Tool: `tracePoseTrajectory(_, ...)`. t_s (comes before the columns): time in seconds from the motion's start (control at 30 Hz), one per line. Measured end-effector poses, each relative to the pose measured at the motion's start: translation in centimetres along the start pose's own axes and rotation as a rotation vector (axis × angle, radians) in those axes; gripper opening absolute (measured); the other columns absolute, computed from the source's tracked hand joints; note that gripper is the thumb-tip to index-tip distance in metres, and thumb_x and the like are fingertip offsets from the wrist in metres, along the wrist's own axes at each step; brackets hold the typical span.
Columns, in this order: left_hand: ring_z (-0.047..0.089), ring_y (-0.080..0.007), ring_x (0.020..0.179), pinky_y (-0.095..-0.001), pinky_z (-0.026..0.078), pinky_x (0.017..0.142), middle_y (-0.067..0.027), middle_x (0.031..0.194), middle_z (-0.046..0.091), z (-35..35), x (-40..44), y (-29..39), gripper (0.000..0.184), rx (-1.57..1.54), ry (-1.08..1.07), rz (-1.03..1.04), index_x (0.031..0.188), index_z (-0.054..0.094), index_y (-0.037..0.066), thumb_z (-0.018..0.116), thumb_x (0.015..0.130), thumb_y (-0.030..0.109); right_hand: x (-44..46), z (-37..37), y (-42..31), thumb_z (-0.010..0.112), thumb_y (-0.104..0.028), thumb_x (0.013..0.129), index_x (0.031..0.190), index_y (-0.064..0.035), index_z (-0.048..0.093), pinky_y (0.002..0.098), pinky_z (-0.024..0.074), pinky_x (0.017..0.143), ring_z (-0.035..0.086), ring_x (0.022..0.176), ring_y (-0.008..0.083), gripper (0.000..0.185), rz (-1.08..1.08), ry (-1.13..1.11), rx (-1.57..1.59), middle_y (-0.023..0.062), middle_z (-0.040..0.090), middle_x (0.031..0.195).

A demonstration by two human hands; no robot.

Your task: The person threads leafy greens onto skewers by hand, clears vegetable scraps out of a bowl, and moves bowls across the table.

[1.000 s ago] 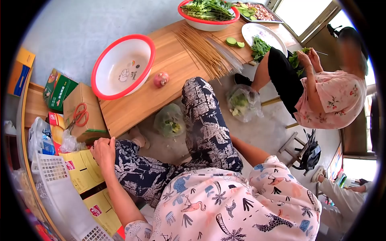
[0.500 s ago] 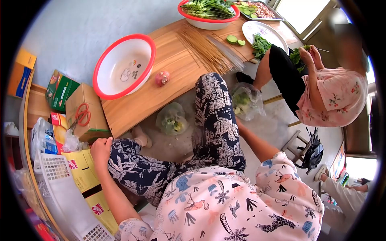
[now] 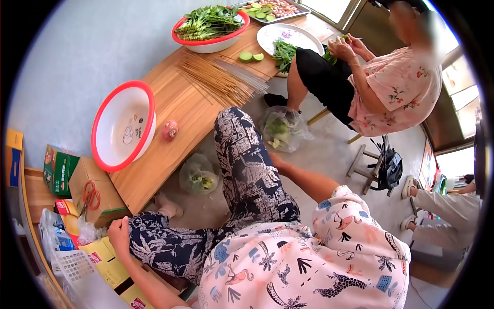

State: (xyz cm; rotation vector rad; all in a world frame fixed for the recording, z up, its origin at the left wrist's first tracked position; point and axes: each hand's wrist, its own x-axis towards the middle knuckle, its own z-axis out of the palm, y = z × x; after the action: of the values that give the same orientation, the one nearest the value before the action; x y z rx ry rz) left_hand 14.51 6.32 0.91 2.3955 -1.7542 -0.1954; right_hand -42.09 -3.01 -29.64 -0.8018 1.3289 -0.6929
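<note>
My left hand point(image 3: 119, 237) rests against the outer side of my left knee, its fingers curled in with nothing visible in them. My right forearm reaches down beside my right thigh; only the edge of my right hand point(image 3: 277, 161) shows, and the leg hides its fingers. Nearest my left hand are a cardboard box point(image 3: 90, 188) with red-handled scissors point(image 3: 91, 196) at its side and some yellow boxes point(image 3: 106, 261). In front, the wooden table point(image 3: 149, 172) bears a red-rimmed white basin point(image 3: 119, 123), a pinkish-red onion point(image 3: 170, 130) and a bundle of thin skewers point(image 3: 218, 77).
A basin of leafy greens point(image 3: 211, 27), cut green pieces point(image 3: 251, 56), a white oval tray point(image 3: 267, 36) and a metal tray point(image 3: 303, 9) stand farther back. At right, a seated person point(image 3: 391, 92) handles greens. Plastic bags point(image 3: 198, 175) lie on the floor near a stool point(image 3: 363, 167) with a black backpack point(image 3: 389, 165).
The view has turned right, so the table and its contents appear farther left and lower. My left hand stays by the knee. The seated person's hands still hold greens.
</note>
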Motion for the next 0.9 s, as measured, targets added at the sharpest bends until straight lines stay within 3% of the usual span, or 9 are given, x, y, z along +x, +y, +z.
tracePoseTrajectory(0.1,0.059,-0.0161,0.077,-0.0291,0.045,0.076,-0.0115,0.082,0.067,-0.7,0.6,-2.2,0.034,-0.365,-0.184,-0.129,0.091,0.067,-0.005,0.060,0.089,0.028,-0.3,-0.6,-1.8,0.059,-0.023,0.087,0.104,-0.0045,0.069,0.0275,0.0461,0.057,0.057,0.069,0.0115,0.028,0.009,0.019,0.038,0.0038,0.065,0.081)
tracePoseTrajectory(0.17,0.060,-0.0157,0.080,-0.0288,0.046,0.078,-0.0094,0.085,0.067,0.2,0.8,-4.3,0.035,-0.493,-0.196,-0.191,0.092,0.067,-0.005,0.058,0.091,0.028,1.0,-1.6,-2.2,0.058,-0.023,0.087,0.103,-0.0094,0.069,0.0249,0.0438,0.052,0.054,0.063,0.0094,0.024,0.056,0.061,0.028,0.0005,0.062,0.076)
tracePoseTrajectory(0.33,0.061,-0.0175,0.086,-0.0293,0.047,0.082,-0.0083,0.095,0.067,1.3,-0.2,-4.9,0.041,-0.987,-0.195,-0.297,0.101,0.066,-0.002,0.049,0.096,0.035,-1.3,-1.5,-10.3,0.057,-0.023,0.088,0.097,-0.0112,0.066,0.0261,0.0446,0.053,0.052,0.061,0.0107,0.017,0.098,0.165,0.058,-0.0010,0.059,0.076)
tracePoseTrajectory(0.4,0.060,-0.0197,0.096,-0.0320,0.046,0.090,-0.0106,0.108,0.063,1.4,-1.3,-3.5,0.045,-1.337,-0.110,-0.286,0.110,0.061,0.000,0.045,0.097,0.040,0.6,-2.5,-10.4,0.056,-0.022,0.088,0.097,-0.0112,0.066,0.0271,0.0462,0.056,0.053,0.064,0.0105,0.017,-0.037,0.209,0.203,-0.0017,0.060,0.076)
tracePoseTrajectory(0.5,0.051,-0.0217,0.113,-0.0366,0.039,0.101,-0.0110,0.121,0.056,3.9,-1.7,-4.0,0.049,-1.674,0.040,-0.397,0.117,0.057,0.000,0.038,0.098,0.042,-0.7,-2.1,-15.7,0.053,-0.018,0.088,0.098,-0.0097,0.065,0.0266,0.0481,0.061,0.057,0.071,0.0113,0.018,-0.248,0.271,0.108,0.0005,0.063,0.083)
tracePoseTrajectory(0.73,0.051,-0.0203,0.112,-0.0336,0.039,0.098,-0.0098,0.123,0.053,4.9,-1.8,-2.9,0.049,-1.508,0.126,-0.385,0.127,0.052,0.005,0.037,0.099,0.042,-5.8,3.7,-31.0,0.046,-0.015,0.096,0.104,-0.0036,0.061,0.0259,0.0485,0.071,0.063,0.079,0.0132,0.020,-0.641,0.196,0.123,0.0046,0.066,0.091)
tracePoseTrajectory(0.8,0.055,-0.0207,0.106,-0.0320,0.041,0.097,-0.0105,0.116,0.059,3.8,-1.6,-1.0,0.046,-1.181,0.218,-0.346,0.125,0.053,0.005,0.038,0.098,0.039,-6.0,6.0,-33.8,0.047,-0.016,0.096,0.105,-0.0037,0.061,0.0250,0.0481,0.072,0.064,0.082,0.0126,0.021,-0.702,0.035,0.107,0.0047,0.066,0.093)
tracePoseTrajectory(0.87,0.050,-0.0207,0.114,-0.0329,0.037,0.098,-0.0107,0.127,0.053,4.3,-1.4,-1.6,0.043,-0.875,0.264,-0.223,0.123,0.055,0.002,0.045,0.096,0.035,-5.6,9.1,-35.6,0.047,-0.016,0.096,0.107,-0.0036,0.060,0.0247,0.0482,0.073,0.063,0.083,0.0122,0.021,-0.705,-0.106,0.064,0.0047,0.066,0.094)
tracePoseTrajectory(0.9,0.050,-0.0233,0.114,-0.0334,0.037,0.099,-0.0124,0.125,0.053,3.8,-1.5,-0.3,0.041,-0.807,0.273,-0.259,0.122,0.056,0.002,0.049,0.094,0.032,-5.4,10.6,-36.0,0.048,-0.017,0.096,0.109,-0.0034,0.060,0.0247,0.0483,0.073,0.063,0.083,0.0122,0.022,-0.682,-0.160,0.021,0.0046,0.066,0.095)
